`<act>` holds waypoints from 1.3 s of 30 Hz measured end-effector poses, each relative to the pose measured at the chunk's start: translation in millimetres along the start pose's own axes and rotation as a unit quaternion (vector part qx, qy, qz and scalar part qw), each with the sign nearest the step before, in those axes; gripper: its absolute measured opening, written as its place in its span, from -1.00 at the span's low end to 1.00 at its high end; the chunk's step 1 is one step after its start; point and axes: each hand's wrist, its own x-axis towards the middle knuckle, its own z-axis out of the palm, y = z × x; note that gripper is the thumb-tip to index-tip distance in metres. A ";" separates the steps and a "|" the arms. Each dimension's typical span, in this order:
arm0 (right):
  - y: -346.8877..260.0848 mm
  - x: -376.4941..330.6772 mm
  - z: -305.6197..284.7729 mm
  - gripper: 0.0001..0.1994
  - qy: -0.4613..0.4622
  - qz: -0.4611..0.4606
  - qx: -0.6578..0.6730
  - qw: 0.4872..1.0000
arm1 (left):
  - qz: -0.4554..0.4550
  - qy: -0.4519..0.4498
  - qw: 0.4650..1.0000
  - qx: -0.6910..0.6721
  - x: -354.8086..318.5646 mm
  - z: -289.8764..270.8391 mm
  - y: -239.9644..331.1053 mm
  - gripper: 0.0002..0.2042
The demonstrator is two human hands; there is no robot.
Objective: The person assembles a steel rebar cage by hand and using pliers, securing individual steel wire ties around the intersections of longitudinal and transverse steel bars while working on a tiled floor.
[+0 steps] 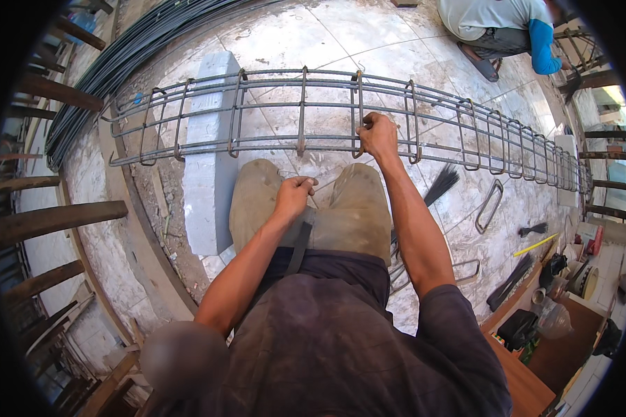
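A long rebar cage (271, 106) of ribbed bars and square stirrups runs across in front of my knees, from the left toward the far right. My right hand (379, 137) is closed at one stirrup (359, 94), its fingertips around the stirrup's near side. Above my lap, my left hand (294, 197) is pinched together, apart from the cage. Whatever thin thing it may hold is too small to make out. The cage's left end rests over a pale grey block (209, 187) beside my left leg. A dark strap (300, 247) lies across my lap.
Bundled long rods (111, 76) lie at the upper left. Loose stirrups (490, 206) and black tie wire bunches (443, 184) lie on the tiles to my right. Wooden posts (62, 222) stick in from the left. Another person (497, 35) crouches at the upper right.
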 end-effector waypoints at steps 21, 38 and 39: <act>16.1 14.3 -2.7 -0.64 -0.028 0.008 -0.066 0.997 | -0.135 -0.200 0.927 -0.286 62.4 46.2 -4.3 -0.76; 23.4 24.6 -0.8 -0.68 -0.093 0.132 0.101 0.982 | -0.156 -0.274 0.858 -0.405 102.7 47.4 -24.4 -0.86; 22.8 25.3 -0.4 -0.68 -0.093 0.132 0.101 0.982 | -0.156 -0.274 0.858 -0.406 103.8 47.3 -25.2 -0.86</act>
